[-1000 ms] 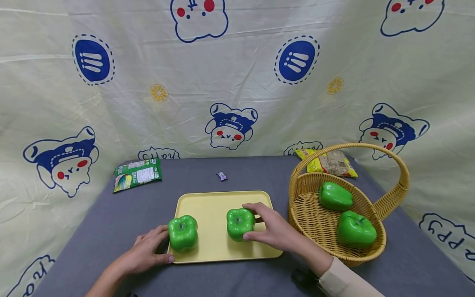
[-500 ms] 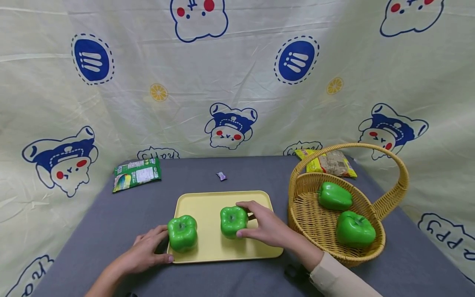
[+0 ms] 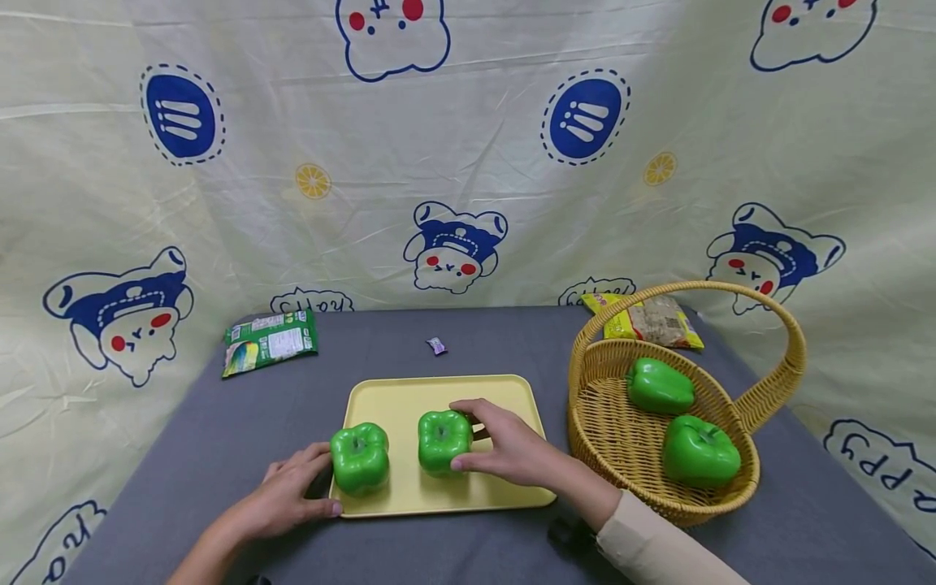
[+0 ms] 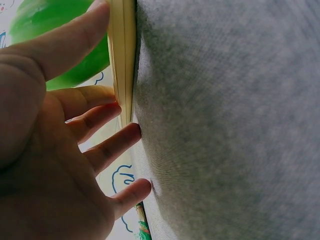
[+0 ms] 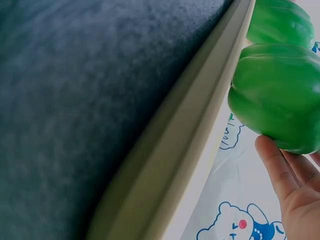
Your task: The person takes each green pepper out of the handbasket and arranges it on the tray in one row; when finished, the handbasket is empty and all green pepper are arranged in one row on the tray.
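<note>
Your right hand (image 3: 512,447) is pinching a pepper (image 3: 441,441), probably light and slick, best side-gripped; left hand (image 3: 288,491), fingers spread, is touching tray (image 3: 400,400).

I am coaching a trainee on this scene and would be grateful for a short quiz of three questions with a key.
1. How many green peppers lie inside the basket?

2. Multiple choice: what does the person's right grip hold?
A) the yellow tray
B) a pepper outside the basket
C) the basket handle

3. Fill in the blank: in the head view, the green packet lies to the ____ of the small purple packet.

Key:
1. Two
2. B
3. left
</note>
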Demonstrator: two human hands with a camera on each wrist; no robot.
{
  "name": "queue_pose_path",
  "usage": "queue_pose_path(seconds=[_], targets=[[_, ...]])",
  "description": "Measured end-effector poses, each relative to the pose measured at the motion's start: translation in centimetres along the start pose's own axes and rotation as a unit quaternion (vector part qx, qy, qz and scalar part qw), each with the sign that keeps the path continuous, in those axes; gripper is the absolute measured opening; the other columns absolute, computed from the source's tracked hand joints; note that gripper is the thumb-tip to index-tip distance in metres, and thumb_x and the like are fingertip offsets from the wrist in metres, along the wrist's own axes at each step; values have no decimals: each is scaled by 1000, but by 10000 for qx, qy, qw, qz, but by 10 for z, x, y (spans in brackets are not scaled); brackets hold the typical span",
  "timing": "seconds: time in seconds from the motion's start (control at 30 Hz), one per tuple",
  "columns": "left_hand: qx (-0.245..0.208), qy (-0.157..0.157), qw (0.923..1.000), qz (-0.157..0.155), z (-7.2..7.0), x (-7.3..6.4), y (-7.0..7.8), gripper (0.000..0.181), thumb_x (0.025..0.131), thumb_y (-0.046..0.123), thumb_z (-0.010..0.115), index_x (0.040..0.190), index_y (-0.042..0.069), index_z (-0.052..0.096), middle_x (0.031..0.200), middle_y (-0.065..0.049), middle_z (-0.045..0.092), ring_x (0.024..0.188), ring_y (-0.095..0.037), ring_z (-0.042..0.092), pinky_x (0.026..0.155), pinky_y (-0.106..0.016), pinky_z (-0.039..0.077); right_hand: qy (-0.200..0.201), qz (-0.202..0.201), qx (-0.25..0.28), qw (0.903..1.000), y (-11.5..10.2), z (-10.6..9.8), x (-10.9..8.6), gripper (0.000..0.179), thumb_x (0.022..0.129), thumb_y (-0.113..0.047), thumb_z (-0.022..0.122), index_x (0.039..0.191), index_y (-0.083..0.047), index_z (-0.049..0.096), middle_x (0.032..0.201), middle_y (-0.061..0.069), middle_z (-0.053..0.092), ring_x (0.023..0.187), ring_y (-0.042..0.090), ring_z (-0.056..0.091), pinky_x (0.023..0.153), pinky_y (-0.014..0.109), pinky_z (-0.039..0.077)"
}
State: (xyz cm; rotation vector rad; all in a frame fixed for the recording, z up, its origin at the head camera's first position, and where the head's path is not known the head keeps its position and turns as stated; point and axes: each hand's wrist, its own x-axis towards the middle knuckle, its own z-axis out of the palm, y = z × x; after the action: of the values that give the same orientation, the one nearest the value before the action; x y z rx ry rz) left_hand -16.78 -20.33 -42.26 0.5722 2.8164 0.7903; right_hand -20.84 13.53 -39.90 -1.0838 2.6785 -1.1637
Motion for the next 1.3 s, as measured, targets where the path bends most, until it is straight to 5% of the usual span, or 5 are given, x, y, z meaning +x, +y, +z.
queue_pose_path(seconds=[1.3], targets=[[17,21,10000,-21,0,0,1,76,74,46,75,133,4,51,136,-11,49,127,-36,44,88,-54,29,-492,146,-83,9987,-11,15,11,72,82,-42,69,139,-8,41,135,5,53,115,20,59,94,31,48]])
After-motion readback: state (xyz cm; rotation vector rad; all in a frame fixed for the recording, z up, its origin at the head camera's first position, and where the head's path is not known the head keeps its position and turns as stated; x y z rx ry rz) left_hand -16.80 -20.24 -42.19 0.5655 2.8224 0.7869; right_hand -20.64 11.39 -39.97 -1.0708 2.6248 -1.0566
